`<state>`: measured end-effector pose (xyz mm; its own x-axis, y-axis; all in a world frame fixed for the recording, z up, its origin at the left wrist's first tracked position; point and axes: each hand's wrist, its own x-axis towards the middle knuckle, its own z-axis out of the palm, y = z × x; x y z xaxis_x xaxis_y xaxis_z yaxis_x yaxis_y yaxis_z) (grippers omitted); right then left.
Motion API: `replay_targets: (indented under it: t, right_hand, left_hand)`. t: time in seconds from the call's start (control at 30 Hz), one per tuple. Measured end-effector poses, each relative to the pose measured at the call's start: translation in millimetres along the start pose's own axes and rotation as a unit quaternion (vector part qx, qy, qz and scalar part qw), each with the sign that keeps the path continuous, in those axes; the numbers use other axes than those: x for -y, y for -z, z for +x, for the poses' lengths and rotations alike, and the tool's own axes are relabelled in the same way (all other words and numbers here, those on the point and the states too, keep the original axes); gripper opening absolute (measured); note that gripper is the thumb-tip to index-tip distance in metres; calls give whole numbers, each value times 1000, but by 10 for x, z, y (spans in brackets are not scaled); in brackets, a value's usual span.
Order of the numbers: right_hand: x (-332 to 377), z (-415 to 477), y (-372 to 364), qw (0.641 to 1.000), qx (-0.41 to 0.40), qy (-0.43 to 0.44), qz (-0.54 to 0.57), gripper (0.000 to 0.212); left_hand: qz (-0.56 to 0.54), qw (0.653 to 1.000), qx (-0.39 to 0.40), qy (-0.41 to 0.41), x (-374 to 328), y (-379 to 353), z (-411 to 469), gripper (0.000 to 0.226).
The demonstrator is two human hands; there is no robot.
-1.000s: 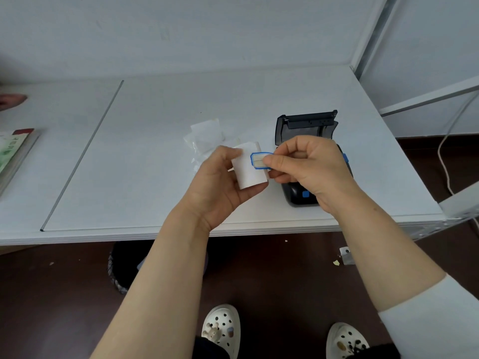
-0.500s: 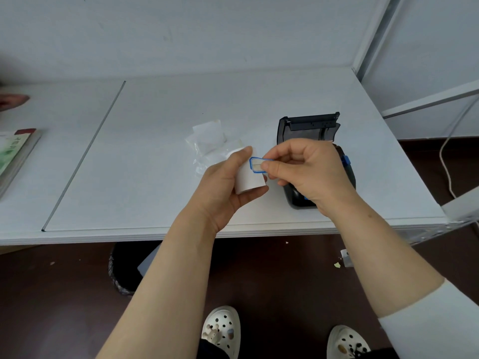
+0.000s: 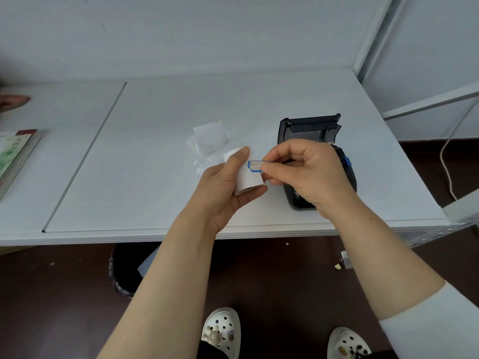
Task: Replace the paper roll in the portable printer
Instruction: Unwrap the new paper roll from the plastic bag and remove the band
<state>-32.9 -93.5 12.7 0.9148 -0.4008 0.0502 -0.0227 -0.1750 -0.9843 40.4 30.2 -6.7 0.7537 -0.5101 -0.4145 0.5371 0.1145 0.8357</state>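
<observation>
My left hand (image 3: 223, 187) grips a white paper roll (image 3: 247, 178) above the white table (image 3: 155, 156), thumb under it and fingers over the top. My right hand (image 3: 305, 172) pinches the blue-edged sticker tab (image 3: 254, 166) on the roll's side between thumb and forefinger. Behind my right hand stands the black portable printer (image 3: 311, 128) with its lid swung open toward the wall; a blue latch (image 3: 346, 161) shows on its right side. My hand hides most of the printer's body.
A crumpled clear wrapper with a white slip (image 3: 208, 141) lies on the table behind the roll. A book (image 3: 14, 154) sits at the left edge, with another person's fingertips (image 3: 13, 101) beyond it. A black bin (image 3: 127, 270) stands under the table. A cable (image 3: 451, 151) hangs at the right.
Both hands with the roll have shifted slightly. My left fingers have come further over the top of the roll, while my right hand keeps pinching the blue-edged tab.
</observation>
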Motion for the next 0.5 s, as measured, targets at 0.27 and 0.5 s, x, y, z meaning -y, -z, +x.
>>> replay_targets:
  t: [0.27,0.5]
  right_hand:
    - [-11,16,-9,999,-10,-33,35,13]
    - [-30,98,-51,992,-54,-76,89,10]
  left_hand:
    - [-20,1000,-12,-7,-19,11,-22,27]
    - [-94,989,-100,-47,-189,203,-36,27]
